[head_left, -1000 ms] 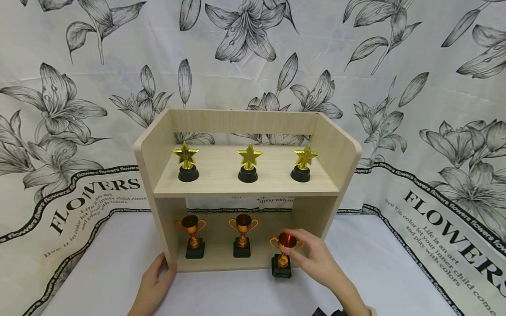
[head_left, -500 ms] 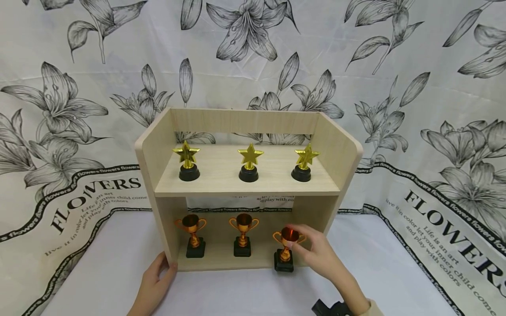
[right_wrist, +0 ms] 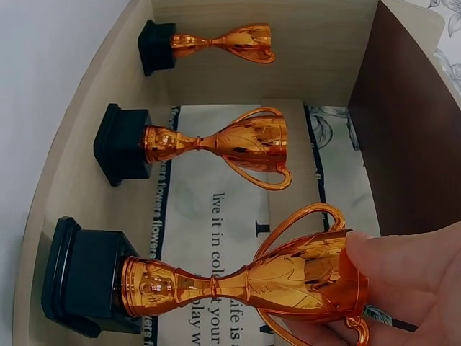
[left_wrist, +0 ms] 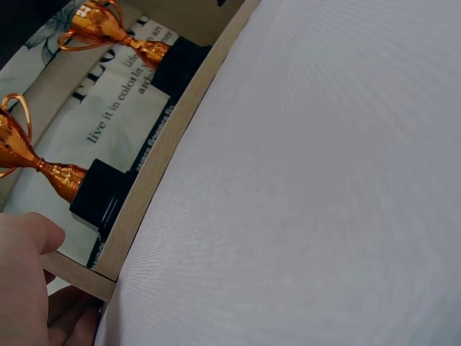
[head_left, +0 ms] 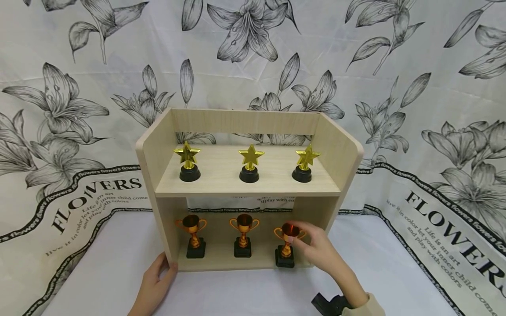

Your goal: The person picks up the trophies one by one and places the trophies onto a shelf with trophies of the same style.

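Note:
My right hand (head_left: 316,248) pinches the rim of an orange-gold trophy cup (right_wrist: 302,277) with a black base. The thumb lies on the cup's near side; the other fingers are partly hidden behind it. This cup stands upright at the right front of the lower board of a pale wooden shelf (head_left: 247,193); whether its base touches the board I cannot tell. Two matching cups, a middle trophy cup (head_left: 243,235) and a left trophy cup (head_left: 193,237), stand on the same level. My left hand (head_left: 154,281) grips the shelf's left side panel (left_wrist: 79,276) low down, thumb inside, fingers outside.
On the upper board stand a left star trophy (head_left: 189,161), a middle star trophy (head_left: 250,163) and a right star trophy (head_left: 304,163). A white cloth (head_left: 229,294) covers the table. Behind hangs a flower-print cloth (head_left: 118,87). A black object (head_left: 332,303) shows near the right wrist.
My right hand has moved the trophy cup back and slightly right, from over the shelf's front edge to above or onto the lower board. The left hand keeps its grip on the panel.

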`<state>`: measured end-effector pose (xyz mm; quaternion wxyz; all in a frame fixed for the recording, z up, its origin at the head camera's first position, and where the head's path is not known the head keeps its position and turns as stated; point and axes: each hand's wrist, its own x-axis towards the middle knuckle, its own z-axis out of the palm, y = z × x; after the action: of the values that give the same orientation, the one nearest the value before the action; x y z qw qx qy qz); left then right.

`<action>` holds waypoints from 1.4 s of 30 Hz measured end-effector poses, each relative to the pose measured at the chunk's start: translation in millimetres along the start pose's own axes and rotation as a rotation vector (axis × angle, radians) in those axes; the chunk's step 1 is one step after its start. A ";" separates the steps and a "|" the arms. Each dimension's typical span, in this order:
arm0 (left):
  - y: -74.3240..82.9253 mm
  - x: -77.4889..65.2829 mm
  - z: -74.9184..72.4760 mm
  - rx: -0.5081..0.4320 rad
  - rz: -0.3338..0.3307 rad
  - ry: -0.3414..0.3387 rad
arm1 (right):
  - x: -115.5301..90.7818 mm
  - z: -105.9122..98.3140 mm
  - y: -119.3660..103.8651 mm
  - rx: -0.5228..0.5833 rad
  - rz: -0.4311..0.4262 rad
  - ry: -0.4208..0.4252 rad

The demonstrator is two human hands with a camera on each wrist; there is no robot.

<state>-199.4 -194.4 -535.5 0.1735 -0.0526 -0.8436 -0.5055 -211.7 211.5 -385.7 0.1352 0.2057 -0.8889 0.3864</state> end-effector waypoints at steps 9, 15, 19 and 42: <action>0.8 -0.8 -1.4 0.008 0.001 -0.019 | 6.0 -0.1 5.1 -0.018 -0.006 -0.010; -0.3 -0.3 -0.9 0.007 -0.001 -0.016 | 9.9 2.2 8.0 -0.045 -0.001 -0.005; -0.3 0.0 -0.7 0.002 0.010 -0.011 | 12.1 3.8 9.7 -0.057 -0.005 0.005; 1.1 -0.6 -0.9 -0.020 0.003 -0.029 | 17.7 10.0 23.0 -0.047 0.042 -0.008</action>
<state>-198.4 -194.6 -534.3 0.1612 -0.0629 -0.8409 -0.5128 -238.8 213.6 -399.8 0.1282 0.1851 -0.9025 0.3671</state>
